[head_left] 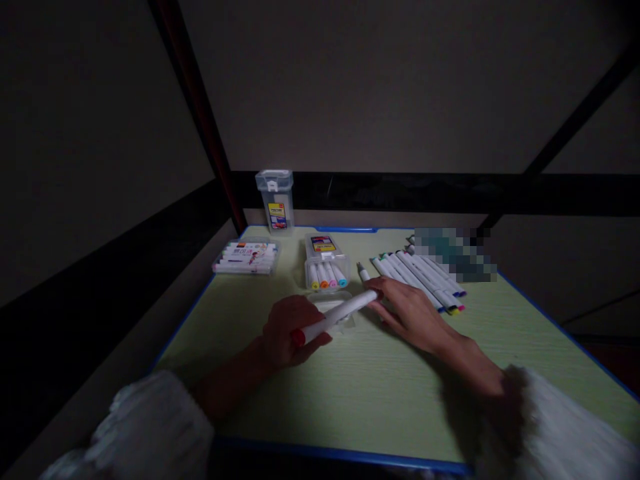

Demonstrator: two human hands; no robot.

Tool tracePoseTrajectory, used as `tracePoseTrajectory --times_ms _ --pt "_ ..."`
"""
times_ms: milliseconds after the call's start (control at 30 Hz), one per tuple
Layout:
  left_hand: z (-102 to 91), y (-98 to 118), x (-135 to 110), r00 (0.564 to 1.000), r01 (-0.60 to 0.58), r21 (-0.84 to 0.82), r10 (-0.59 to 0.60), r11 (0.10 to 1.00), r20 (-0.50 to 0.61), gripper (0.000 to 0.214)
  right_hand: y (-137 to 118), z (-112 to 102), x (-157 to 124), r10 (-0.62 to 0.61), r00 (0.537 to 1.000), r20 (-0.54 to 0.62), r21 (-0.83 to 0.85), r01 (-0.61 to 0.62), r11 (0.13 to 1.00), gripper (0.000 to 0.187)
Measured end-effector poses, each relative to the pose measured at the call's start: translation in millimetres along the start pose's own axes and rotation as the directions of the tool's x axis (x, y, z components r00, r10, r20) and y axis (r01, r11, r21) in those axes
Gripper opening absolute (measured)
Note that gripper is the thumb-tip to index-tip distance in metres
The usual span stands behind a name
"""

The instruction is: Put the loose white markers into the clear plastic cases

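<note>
A white marker (pixel 343 311) with a red end slants over the middle of the table. My left hand (pixel 291 328) is closed around its red end. At the marker's far end, the fingers of my right hand (pixel 413 315) close on the tip, which they partly hide. Just beyond my right fingers lies another marker (pixel 363 271) with a grey end. Behind the held marker stands a clear plastic case (pixel 327 248), its open lower part showing several markers (pixel 325 275) with yellow, orange, pink and blue ends.
Several white markers (pixel 415 277) lie in a row on the right, beside a blurred-out item (pixel 453 253). A flat marker pack (pixel 247 257) lies at the left. A tall clear case (pixel 276 203) stands at the back left. Blue edging (pixel 340 454) rims the table.
</note>
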State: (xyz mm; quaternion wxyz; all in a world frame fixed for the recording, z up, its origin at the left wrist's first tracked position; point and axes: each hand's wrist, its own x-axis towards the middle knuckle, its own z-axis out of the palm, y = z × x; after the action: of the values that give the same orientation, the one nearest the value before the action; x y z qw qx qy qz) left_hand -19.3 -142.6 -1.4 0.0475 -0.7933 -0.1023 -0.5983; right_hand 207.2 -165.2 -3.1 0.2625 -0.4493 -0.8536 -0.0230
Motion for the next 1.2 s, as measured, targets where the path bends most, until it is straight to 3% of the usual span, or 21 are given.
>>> tracePoseTrajectory --times_ms 133,367,733,967,1200 --pt "-0.9 -8 -8 0.985 -0.165 -0.033 0.163 0.986 -0.063 0.013 0 0 0 0.023 0.999 -0.037 -0.017 -0.024 1.0 0.025" --pt "-1.8 -15 -10 0.972 -0.221 0.093 0.227 0.971 -0.057 0.011 4 2 0 0.026 0.999 -0.035 -0.039 -0.027 0.999 0.027" --pt "0.3 -19 -1 0.979 -0.189 0.313 0.155 0.931 0.128 0.005 3 0 0 0.03 0.999 -0.033 -0.035 -0.031 0.999 0.026" --pt "5.7 -26 -5 0.975 -0.125 0.36 0.046 0.924 0.22 0.007 3 -2 0 0.037 0.999 -0.032 -0.033 -0.038 0.999 0.025" --pt "7.5 -30 -5 0.955 -0.137 0.361 0.026 0.923 0.295 0.004 3 -3 0 0.044 0.999 -0.016 -0.053 -0.045 0.998 0.025"
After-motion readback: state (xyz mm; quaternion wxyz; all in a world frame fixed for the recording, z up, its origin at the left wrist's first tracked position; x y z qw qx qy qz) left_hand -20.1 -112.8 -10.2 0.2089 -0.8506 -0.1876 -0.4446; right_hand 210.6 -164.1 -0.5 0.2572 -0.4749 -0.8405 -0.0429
